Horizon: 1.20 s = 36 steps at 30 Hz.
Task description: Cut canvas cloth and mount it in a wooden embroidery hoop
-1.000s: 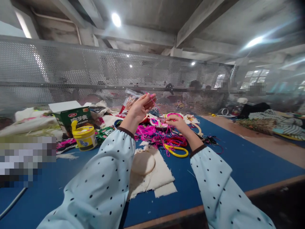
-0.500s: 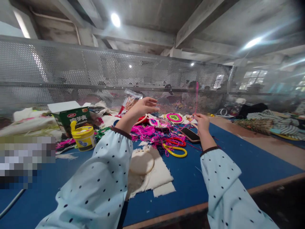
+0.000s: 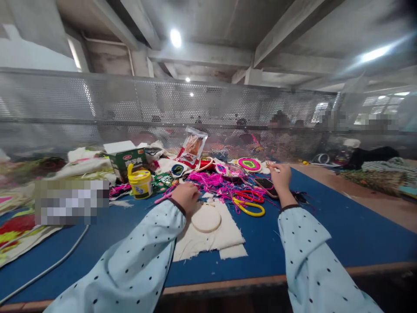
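My left hand (image 3: 186, 196) is low over the table, fingers curled down at the upper left of a round embroidery hoop (image 3: 206, 218); its fingertips are hidden. The hoop lies on frayed cream cloth (image 3: 224, 230). Just behind my left wrist shows a slim pink stick-like thing (image 3: 163, 198). My right hand (image 3: 281, 177) is raised above a dark phone (image 3: 265, 186), thumb and finger pinched together. A blurred strand of pink yarn (image 3: 256, 141) stands in the air by its fingertips. Between the hands lie tangled pink yarn (image 3: 211, 182) and yellow-handled scissors (image 3: 249, 208).
At the back left are a green box (image 3: 125, 161) and a yellow tub (image 3: 140, 184). A snack bag (image 3: 192, 148) leans behind the yarn, near a colourful embroidered round (image 3: 249, 164). A perforated metal screen (image 3: 130, 102) closes off the back. A grey cable (image 3: 55, 265) crosses the left side.
My left hand has dropped from the air, fingers stretched, to beside the hoop, fingers curled. My right hand stays raised and pinched, while the pink yarn strand has swung left. The view has shifted left.
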Motion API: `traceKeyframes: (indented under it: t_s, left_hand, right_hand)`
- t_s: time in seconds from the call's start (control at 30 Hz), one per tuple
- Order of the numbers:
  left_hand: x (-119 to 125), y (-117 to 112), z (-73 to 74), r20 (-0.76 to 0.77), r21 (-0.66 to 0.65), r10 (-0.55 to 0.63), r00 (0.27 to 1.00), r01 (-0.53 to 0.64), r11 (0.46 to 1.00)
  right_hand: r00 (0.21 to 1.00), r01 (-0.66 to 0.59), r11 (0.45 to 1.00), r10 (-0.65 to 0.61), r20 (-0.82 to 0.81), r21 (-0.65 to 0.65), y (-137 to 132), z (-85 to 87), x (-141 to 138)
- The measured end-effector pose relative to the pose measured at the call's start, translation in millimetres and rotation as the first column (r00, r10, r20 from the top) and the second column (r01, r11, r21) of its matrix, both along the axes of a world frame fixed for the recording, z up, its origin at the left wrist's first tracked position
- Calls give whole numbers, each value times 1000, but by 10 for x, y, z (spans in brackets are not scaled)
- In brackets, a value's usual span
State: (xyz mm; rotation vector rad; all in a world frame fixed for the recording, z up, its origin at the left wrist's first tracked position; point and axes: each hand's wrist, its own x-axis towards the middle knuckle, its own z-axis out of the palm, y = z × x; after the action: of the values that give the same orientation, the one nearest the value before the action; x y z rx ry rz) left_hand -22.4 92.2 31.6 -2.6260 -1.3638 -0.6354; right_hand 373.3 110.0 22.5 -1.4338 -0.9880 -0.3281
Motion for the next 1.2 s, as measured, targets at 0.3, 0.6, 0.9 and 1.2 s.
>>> traceKeyframes:
  t_s: [0.3, 0.6, 0.9, 1.2]
  left_hand:
    - [158, -215, -226, -78, -138, -221, 972, 209, 968]
    - [77, -135, -135, -91, -128, 20, 996, -31, 991]
    - [-553, 317, -60, -156, -98, 482, 862, -499, 861]
    - [-628, 386, 173, 106, 7, 456, 883, -460, 888]
  right_hand:
    - [952, 85, 993, -58, 300, -76, 29, -84, -70]
    - [940, 65, 991, -21, 342, -117, 66, -64, -74]
    - [937, 54, 989, -2, 350, -139, 78, -67, -103]
    - [933, 47, 988, 9, 359, -147, 88, -59, -114]
